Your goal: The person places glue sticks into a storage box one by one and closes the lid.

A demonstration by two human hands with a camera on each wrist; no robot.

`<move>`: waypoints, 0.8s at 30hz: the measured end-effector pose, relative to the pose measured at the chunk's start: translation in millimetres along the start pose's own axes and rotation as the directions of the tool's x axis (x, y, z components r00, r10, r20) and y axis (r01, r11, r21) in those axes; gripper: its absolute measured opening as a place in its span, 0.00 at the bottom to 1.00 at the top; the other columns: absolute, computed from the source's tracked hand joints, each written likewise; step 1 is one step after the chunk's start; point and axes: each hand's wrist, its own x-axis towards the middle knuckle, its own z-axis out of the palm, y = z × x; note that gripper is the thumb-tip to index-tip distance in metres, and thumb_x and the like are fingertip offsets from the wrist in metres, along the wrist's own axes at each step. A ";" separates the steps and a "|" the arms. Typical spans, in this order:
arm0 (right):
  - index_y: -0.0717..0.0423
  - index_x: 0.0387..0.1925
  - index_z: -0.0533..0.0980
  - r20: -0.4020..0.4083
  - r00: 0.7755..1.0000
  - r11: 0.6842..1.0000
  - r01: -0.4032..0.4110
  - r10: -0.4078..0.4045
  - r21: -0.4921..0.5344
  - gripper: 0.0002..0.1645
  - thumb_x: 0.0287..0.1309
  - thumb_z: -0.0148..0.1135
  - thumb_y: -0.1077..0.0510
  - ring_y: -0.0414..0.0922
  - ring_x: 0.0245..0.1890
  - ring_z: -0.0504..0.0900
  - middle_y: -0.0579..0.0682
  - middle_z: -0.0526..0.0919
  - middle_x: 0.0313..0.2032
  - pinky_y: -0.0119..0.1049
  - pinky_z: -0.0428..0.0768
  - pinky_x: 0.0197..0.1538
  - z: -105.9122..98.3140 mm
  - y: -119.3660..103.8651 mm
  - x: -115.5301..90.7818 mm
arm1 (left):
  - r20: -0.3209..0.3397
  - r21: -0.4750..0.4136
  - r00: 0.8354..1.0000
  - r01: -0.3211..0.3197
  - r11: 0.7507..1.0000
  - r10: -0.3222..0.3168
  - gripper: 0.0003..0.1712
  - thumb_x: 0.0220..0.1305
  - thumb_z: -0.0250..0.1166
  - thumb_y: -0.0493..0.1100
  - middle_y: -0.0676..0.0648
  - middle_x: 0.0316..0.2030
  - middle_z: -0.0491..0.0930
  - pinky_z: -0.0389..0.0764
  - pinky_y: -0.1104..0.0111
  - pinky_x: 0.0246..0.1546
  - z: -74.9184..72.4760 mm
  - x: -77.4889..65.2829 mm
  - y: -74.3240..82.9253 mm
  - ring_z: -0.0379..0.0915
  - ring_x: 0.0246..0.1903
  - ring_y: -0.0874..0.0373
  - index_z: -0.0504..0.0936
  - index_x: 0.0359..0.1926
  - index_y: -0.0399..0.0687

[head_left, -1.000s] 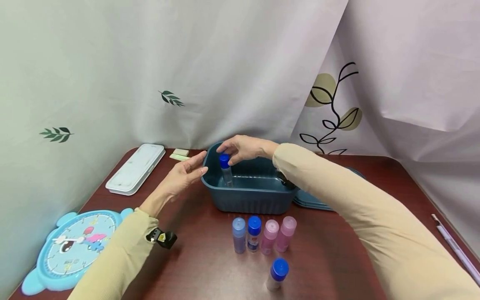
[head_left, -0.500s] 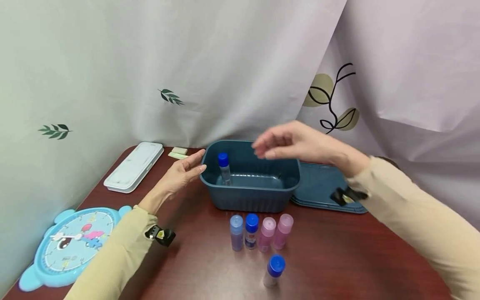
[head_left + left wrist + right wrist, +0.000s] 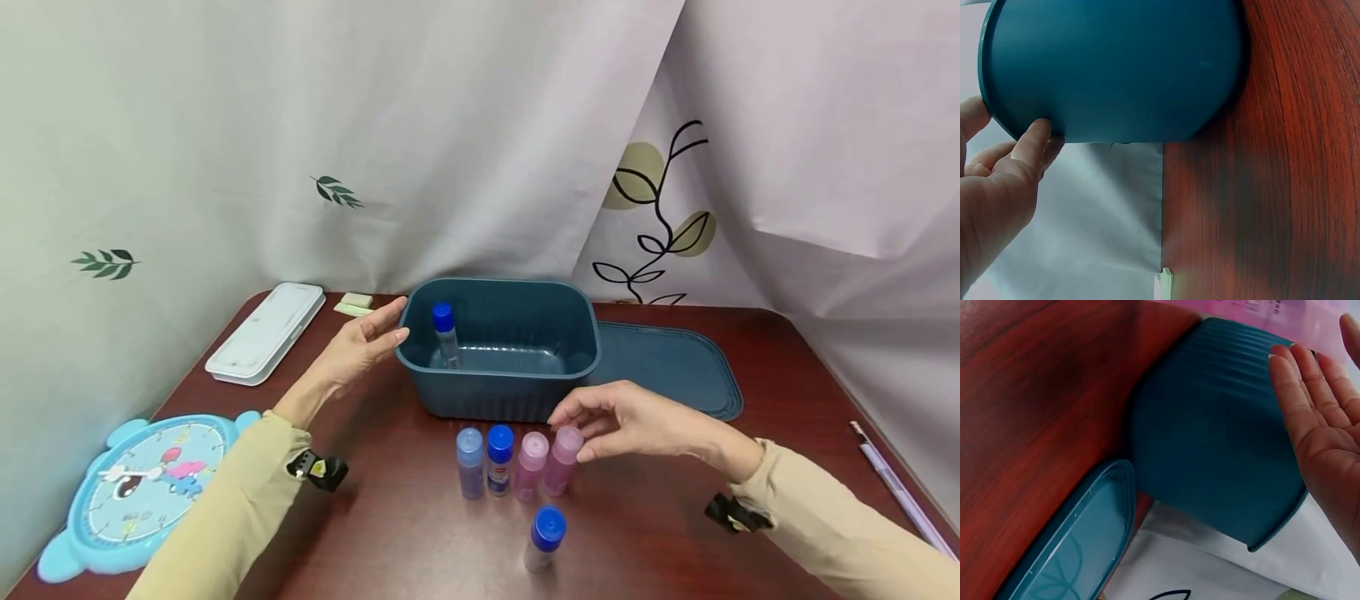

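A dark teal plastic box point(image 3: 495, 398) stands on the table with a blue-capped clear glue stick point(image 3: 445, 329) upright in its left end. My left hand point(image 3: 351, 357) rests extended fingers against the box's left end, close under the rim in the left wrist view. My right hand point(image 3: 637, 425) is at the rightmost pink glue stick point(image 3: 561, 462), thumb on one side of the cap and fingers on the other. Beside that stick stand a second pink glue stick point(image 3: 531, 467), a dark-blue-capped one point(image 3: 499, 458) and a light blue one point(image 3: 470, 462). Another blue-capped glue stick point(image 3: 545, 537) stands nearer.
The box's flat lid point(image 3: 667, 367) lies to its right. A white pencil case point(image 3: 266, 333), small pale erasers point(image 3: 356, 302) and a light blue toy clock point(image 3: 150, 492) sit along the left. A pencil point(image 3: 900, 483) lies at the right edge.
My right hand has left the blue-capped glue stick in the box, swung out right, and come down to the rightmost pink one. The left hand has stayed at the box.
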 end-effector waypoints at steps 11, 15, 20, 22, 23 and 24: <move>0.58 0.46 0.77 -0.053 0.998 0.990 0.007 -0.014 -0.140 0.15 0.56 0.65 0.60 0.41 0.40 0.82 0.50 0.82 0.42 0.36 0.84 0.40 -23.4 -17.3 2.6 | 0.004 -0.016 1.000 0.003 1.000 -0.003 0.36 0.70 0.53 0.37 0.41 0.72 0.47 0.60 0.54 0.62 -0.2 0.9 -0.8 0.49 0.70 0.45 0.46 0.72 0.38; 0.56 0.46 0.78 -0.131 0.987 0.979 0.062 -0.089 -0.196 0.15 0.55 0.64 0.67 0.42 0.36 0.82 0.49 0.83 0.40 0.34 0.83 0.35 -53.6 -47.9 8.3 | 0.003 -0.016 1.000 -0.002 1.000 0.002 0.36 0.70 0.52 0.36 0.40 0.72 0.47 0.60 0.54 0.62 0.1 1.2 0.2 0.49 0.69 0.45 0.46 0.72 0.38; 0.61 0.46 0.77 -0.284 0.949 0.982 0.091 -0.137 -0.168 0.15 0.55 0.63 0.70 0.43 0.30 0.80 0.51 0.83 0.35 0.31 0.82 0.32 -80.6 -78.4 30.5 | -0.002 -0.007 1.000 -0.001 1.000 0.001 0.36 0.70 0.52 0.36 0.40 0.72 0.48 0.62 0.55 0.61 0.3 1.0 0.2 0.50 0.69 0.44 0.46 0.72 0.38; 0.63 0.46 0.77 -0.334 0.933 0.986 0.094 -0.135 -0.134 0.15 0.55 0.63 0.69 0.44 0.31 0.80 0.52 0.82 0.35 0.33 0.83 0.35 -82.5 -81.3 44.8 | 0.001 -0.008 1.000 0.002 1.000 -0.002 0.36 0.70 0.52 0.36 0.40 0.72 0.48 0.61 0.54 0.62 0.3 0.9 0.2 0.51 0.69 0.44 0.46 0.72 0.38; 0.64 0.47 0.76 -0.354 0.927 0.990 0.090 -0.124 -0.112 0.15 0.56 0.62 0.68 0.44 0.32 0.81 0.52 0.82 0.35 0.34 0.84 0.37 -81.3 -80.9 52.9 | 0.004 -0.009 1.000 0.001 1.000 -0.001 0.36 0.70 0.52 0.36 0.40 0.72 0.48 0.61 0.54 0.62 0.2 0.9 0.4 0.50 0.69 0.44 0.46 0.72 0.38; 0.65 0.47 0.76 -0.372 0.922 0.993 0.079 -0.108 -0.092 0.16 0.56 0.63 0.67 0.44 0.33 0.81 0.52 0.82 0.36 0.36 0.84 0.39 -78.8 -78.8 61.4 | 0.006 -0.013 1.000 0.000 1.000 0.001 0.36 0.70 0.52 0.36 0.40 0.72 0.48 0.61 0.54 0.62 0.2 0.9 0.8 0.50 0.69 0.44 0.46 0.72 0.38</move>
